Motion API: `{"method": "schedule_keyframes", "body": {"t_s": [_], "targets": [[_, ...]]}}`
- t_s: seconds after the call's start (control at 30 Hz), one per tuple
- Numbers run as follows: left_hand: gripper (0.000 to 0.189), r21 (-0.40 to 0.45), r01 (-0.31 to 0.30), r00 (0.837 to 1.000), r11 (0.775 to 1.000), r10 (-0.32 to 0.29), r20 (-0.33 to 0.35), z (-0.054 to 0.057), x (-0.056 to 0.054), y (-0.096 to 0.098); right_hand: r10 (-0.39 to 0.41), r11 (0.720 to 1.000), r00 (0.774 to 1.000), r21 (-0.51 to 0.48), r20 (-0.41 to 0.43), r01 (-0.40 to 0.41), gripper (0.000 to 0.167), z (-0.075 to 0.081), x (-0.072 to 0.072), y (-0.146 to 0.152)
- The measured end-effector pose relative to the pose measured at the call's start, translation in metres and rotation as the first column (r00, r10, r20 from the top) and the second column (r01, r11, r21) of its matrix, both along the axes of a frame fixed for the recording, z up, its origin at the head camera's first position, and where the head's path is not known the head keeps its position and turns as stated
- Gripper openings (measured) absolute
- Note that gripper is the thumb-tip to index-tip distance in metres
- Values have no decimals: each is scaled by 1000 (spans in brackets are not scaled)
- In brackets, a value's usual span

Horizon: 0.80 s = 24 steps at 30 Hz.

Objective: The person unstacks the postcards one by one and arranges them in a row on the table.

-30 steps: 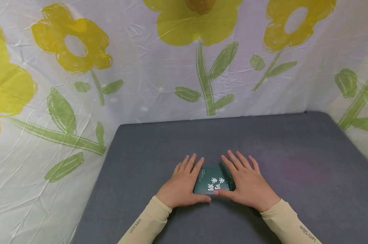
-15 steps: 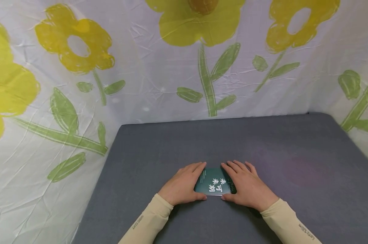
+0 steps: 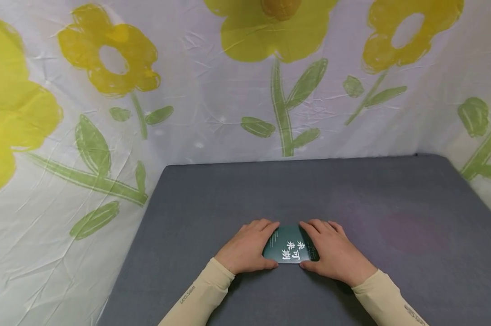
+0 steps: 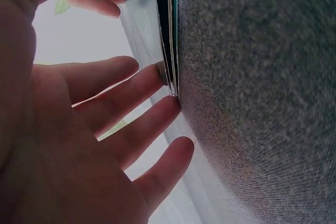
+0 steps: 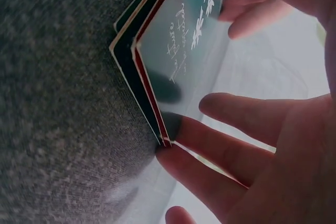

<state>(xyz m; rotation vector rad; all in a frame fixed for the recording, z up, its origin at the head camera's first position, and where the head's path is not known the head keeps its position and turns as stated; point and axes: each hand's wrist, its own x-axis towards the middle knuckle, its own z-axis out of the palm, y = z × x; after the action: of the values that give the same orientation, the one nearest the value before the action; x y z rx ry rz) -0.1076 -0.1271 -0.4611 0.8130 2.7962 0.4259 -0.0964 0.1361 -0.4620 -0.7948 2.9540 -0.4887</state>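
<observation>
A small stack of thin dark green booklets (image 3: 285,242) with white lettering lies on the grey table, between two hands. At its left end, my left hand (image 3: 247,249) holds the corners, thumb at the near edge and fingertips at the far edge. My right hand (image 3: 336,251) grips the right end in the same way. Layered edges of the booklets (image 5: 149,85), one of them red, show in the right wrist view, slightly fanned at a corner. In the left wrist view, fingertips (image 4: 170,103) meet the far corner.
The grey cloth-covered table (image 3: 212,194) reaches back to a white curtain (image 3: 196,104) printed with yellow flowers. More of the curtain hangs along the left and right sides.
Both hands were spread with fingers stretched past the far edge; the fingers have since bent in and the thumbs moved apart to the near corners. The stack stays almost in place.
</observation>
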Motion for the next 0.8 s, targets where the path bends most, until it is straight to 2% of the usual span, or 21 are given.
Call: {"method": "schedule_keyframes", "body": {"t_s": [0.33,0.57,0.67,0.8], "targets": [[95,-12,18,999,1000,-19,-34,-1,1,0,7,1000,1000,-8,2,-7,94,1,4,3],[98,13,28,1000,1000,-28,10,-4,-1,-2,3,1000,1000,-2,-25,-3,92,1,7,4],[100,39,12,999,999,-13,42,-4,-2,-8,9,1000,999,-3,-32,-9,90,2,5,0],[101,66,-31,997,997,26,70,3,-7,-22,20,1000,999,-4,-43,-21,89,6,-4,-11]]}}
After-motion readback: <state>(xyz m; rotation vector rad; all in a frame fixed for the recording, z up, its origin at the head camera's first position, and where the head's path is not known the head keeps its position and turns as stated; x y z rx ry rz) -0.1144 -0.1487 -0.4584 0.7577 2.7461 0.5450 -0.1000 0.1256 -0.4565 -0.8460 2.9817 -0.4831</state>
